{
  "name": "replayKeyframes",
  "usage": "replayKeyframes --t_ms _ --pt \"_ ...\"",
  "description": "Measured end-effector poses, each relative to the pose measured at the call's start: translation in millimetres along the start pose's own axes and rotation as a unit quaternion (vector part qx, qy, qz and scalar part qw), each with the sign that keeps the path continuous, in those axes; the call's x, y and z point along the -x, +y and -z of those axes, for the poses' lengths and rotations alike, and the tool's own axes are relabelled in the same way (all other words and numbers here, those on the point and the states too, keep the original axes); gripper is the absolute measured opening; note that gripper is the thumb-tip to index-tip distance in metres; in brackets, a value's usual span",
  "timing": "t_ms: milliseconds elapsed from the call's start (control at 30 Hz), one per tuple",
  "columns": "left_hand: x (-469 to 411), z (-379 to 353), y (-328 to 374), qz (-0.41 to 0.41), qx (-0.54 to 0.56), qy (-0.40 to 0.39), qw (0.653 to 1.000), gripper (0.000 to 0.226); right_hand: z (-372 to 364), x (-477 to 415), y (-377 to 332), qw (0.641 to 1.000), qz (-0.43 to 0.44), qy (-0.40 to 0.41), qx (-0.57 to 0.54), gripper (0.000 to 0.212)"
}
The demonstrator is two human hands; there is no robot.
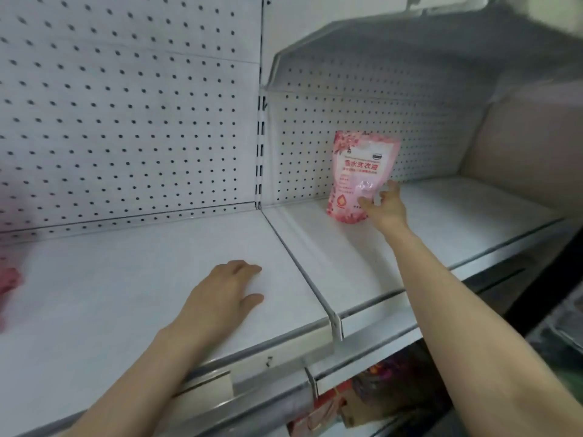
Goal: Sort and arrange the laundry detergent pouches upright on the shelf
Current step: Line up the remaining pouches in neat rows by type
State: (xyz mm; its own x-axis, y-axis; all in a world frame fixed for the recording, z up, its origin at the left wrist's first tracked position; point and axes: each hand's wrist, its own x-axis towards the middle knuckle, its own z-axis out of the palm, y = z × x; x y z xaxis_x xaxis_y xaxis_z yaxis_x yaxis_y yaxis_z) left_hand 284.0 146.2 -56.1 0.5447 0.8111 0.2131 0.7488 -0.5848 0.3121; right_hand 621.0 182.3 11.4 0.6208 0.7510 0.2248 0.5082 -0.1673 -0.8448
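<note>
We note one laundry detergent pouch (362, 176) standing upright on the right-hand bay of the white shelf (457, 209), set far back and close to the perforated back panel (426, 127). The pouch is pink, with a darker pink floral pattern across its top and along its bottom edge. It has a paler centre carrying a line of large red characters and a small dark label near the upper right corner. Its lower front shows a round red emblem, and the film there catches a glossy highlight. The top edge leans slightly to the left. The right hand (383, 208) reaches in from the lower right and grasps the pouch at its lower right corner. The thumb lies on the front face and the fingers (392, 186) wrap behind the right edge. The left hand (225, 294) lies palm down on the left bay of the shelf, fingers relaxed and slightly spread, holding nothing. It is well apart from the pouch, with a raised divider rail (303, 269) between the two bays. At the far left edge we see a blurred pink object (9, 282) on the shelf, which we cannot identify. Below the shelf's front rim, red and pink packaged goods (362, 402) sit on a lower level.
</note>
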Motion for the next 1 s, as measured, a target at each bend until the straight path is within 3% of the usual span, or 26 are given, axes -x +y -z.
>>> replayKeyframes --t_ms 200,300,433,633,767,867,933,1000 --pt "7.3 -5.4 5.4 0.023 0.005 0.024 0.999 0.042 -30.9 -49.5 13.3 0.984 -0.053 -0.018 -0.17 0.086" --pt "5.5 -8.2 13.9 0.053 -0.001 0.033 0.998 0.039 -34.7 -47.9 11.4 0.981 -0.056 -0.046 -0.182 0.089" --pt "1.5 -10.6 25.5 0.11 0.007 0.042 0.993 0.036 -45.0 -18.2 0.2 0.981 0.031 -0.155 -0.116 0.039" --pt "-9.2 -8.4 50.3 0.174 0.08 0.061 0.98 0.053 -38.7 34.3 -16.4 0.962 0.095 -0.2 -0.162 0.024" --pt "-15.4 -6.9 78.9 0.166 0.313 0.12 0.927 0.074 -29.4 63.9 -20.3 0.933 0.132 -0.258 -0.215 0.011" --pt "-10.1 -2.1 90.5 0.167 0.47 0.128 0.857 0.064 -22.7 88.2 -32.2 0.883 0.108 -0.34 -0.305 0.019" --pt "-1.6 2.6 92.7 0.172 0.495 0.142 0.84 0.058 -15.7 98.0 -44.7 0.869 0.09 -0.347 -0.339 0.026" --pt "12.0 5.9 92.1 0.19 0.468 0.163 0.847 0.053 -5.9 99.2 -61.6 0.865 0.096 -0.334 -0.362 0.022"
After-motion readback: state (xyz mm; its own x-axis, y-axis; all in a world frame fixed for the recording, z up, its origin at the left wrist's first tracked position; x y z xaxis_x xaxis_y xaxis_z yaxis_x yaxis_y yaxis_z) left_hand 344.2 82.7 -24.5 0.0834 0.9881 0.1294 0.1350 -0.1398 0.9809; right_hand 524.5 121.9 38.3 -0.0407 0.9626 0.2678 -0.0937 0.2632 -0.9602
